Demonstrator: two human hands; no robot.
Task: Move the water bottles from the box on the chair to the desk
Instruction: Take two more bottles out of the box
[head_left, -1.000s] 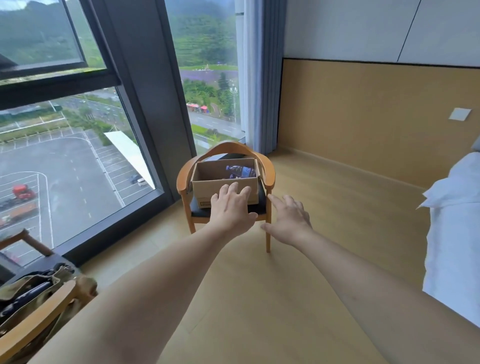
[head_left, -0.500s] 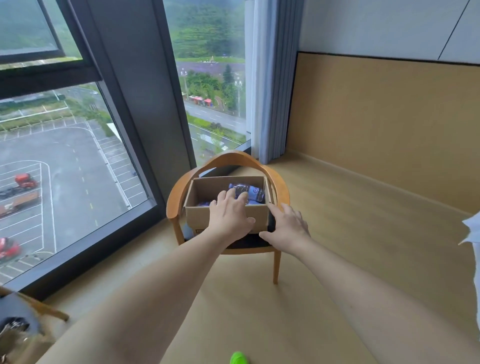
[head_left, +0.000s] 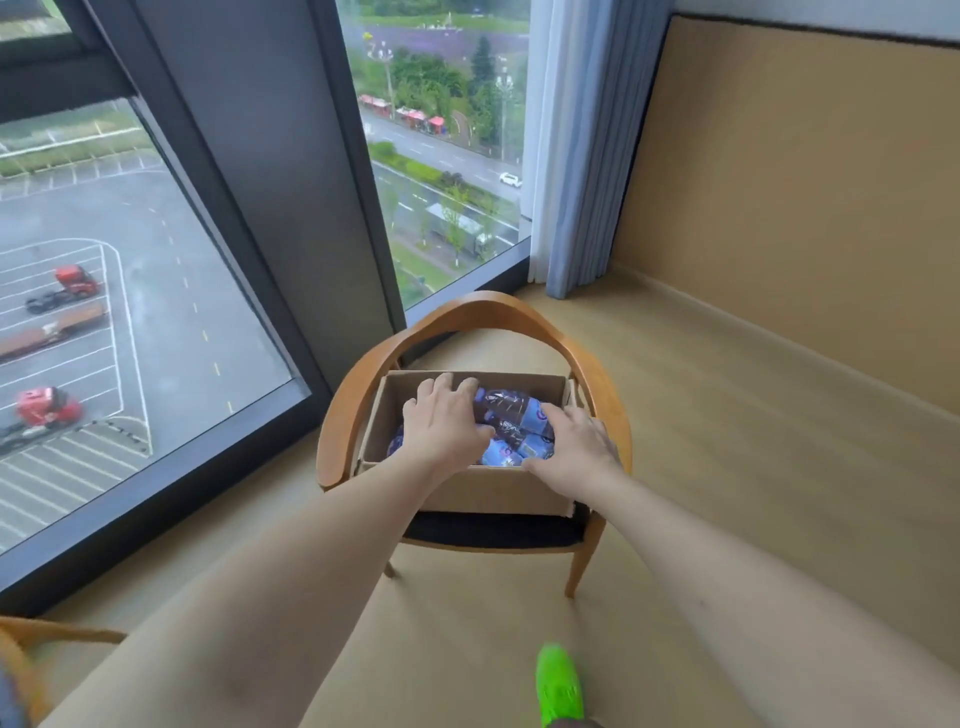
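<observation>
Left hand (head_left: 441, 421) seemingly grips bottles (head_left: 511, 415) inside box (head_left: 493, 488).

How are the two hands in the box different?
The left hand reaches farther into the box, near its back wall; the right hand sits nearer the front right corner. The left hand lies over the middle bottles; the right lies over their right ends. Both are palm-down on the bottles.
</observation>
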